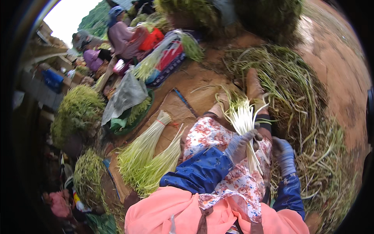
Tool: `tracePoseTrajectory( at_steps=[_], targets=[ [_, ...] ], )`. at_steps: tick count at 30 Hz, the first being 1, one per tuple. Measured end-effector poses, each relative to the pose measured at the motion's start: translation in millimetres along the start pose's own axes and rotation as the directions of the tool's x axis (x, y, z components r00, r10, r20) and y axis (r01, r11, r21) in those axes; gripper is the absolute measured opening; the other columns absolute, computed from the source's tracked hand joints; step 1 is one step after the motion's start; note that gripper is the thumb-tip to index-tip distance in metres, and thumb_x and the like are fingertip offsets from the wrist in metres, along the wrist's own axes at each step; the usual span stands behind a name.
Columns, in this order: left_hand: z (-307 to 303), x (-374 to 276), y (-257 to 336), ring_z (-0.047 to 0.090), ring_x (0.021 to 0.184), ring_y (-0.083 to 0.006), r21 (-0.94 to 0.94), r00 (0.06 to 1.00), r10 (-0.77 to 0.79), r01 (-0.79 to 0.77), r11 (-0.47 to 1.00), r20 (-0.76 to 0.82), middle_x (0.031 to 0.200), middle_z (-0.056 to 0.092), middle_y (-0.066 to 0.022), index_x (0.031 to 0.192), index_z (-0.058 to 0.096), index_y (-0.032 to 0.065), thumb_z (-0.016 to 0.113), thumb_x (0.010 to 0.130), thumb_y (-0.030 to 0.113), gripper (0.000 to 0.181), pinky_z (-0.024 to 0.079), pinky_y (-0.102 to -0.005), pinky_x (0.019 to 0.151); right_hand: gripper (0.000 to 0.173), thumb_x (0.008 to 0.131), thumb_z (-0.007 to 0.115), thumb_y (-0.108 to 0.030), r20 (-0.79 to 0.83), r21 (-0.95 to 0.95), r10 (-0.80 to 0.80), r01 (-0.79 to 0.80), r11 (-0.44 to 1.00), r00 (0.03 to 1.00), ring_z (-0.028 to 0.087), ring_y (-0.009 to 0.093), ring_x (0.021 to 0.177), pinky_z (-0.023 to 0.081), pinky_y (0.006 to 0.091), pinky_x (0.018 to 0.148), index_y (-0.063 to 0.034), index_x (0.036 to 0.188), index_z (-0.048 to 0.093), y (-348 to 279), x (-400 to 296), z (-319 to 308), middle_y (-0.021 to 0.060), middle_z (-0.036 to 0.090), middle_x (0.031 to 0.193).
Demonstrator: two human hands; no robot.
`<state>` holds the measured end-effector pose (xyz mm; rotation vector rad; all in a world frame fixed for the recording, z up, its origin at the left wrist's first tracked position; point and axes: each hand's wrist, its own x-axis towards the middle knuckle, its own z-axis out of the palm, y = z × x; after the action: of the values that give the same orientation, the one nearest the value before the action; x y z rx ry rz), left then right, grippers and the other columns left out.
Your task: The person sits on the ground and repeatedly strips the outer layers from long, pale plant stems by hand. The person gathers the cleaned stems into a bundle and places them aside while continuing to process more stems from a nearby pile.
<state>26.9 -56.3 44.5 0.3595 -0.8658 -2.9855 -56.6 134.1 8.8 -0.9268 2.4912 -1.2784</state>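
A bunch of white, slender vegetable stalks [244,118] is gripped in my left hand [242,144], above my lap. My left hand wears a striped knit glove, and a few loose greenish leaves stick out around the bunch. My right hand [283,156], gloved the same way, is low beside my right leg, against a heap of stripped leaves [295,96]. Its fingers are partly hidden and blurred, so I cannot make out whether it holds anything. On my left, a tied bundle of pale stalks [146,143] lies beside a loose bunch [163,163].
Brown sheeting [187,114] covers the ground at my left. Beyond it are a grey plastic sheet [125,93] over greens, and a colourful sack [172,58] with more stalks on it. Piles of greens [77,111] stand further left. Another person [128,38] sits at the back.
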Motion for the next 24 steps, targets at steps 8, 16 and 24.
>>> tracePoseTrajectory(
  at_steps=[8,16,24],
  targets=[
    [59,11,175,0.055,0.049,-0.0152,0.233,0.747,0.632,-0.665,0.710,0.207,0.062,0.056,-0.0047,0.089,0.056,0.0024,0.039,0.088,0.023,0.027,0.046,-0.0297,0.052,0.057,0.074,0.058,-0.027,-0.092,-0.717,0.657,-0.507,0.478,0.749,0.031,0.031,0.123,0.029,0.0415,0.099,-0.0125,0.126,0.040,221,-131,-2,0.0105,0.036,0.133],
    [46,80,281,0.053,0.059,-0.0125,0.541,0.659,0.734,-0.683,0.491,0.166,0.069,0.054,-0.0041,0.101,0.046,0.0044,0.043,0.087,0.022,0.022,0.046,-0.0291,0.058,0.041,0.077,0.055,-0.017,-0.143,-0.528,0.375,-0.391,0.753,0.916,0.048,0.031,0.106,0.038,0.0346,0.090,-0.0075,0.117,0.049,174,-82,-33,0.0168,0.051,0.114],
    [56,74,94,0.051,0.052,-0.0063,0.197,0.895,0.398,-0.436,0.878,0.202,0.070,0.058,-0.0004,0.125,0.032,0.0017,0.053,0.084,0.014,0.048,0.047,-0.0186,0.050,0.052,0.079,0.059,-0.022,-0.451,-0.202,0.677,-0.805,0.557,0.582,0.053,0.032,0.102,0.041,0.0352,0.088,-0.0160,0.127,0.039,190,55,-126,0.0166,0.054,0.112]
  ],
)
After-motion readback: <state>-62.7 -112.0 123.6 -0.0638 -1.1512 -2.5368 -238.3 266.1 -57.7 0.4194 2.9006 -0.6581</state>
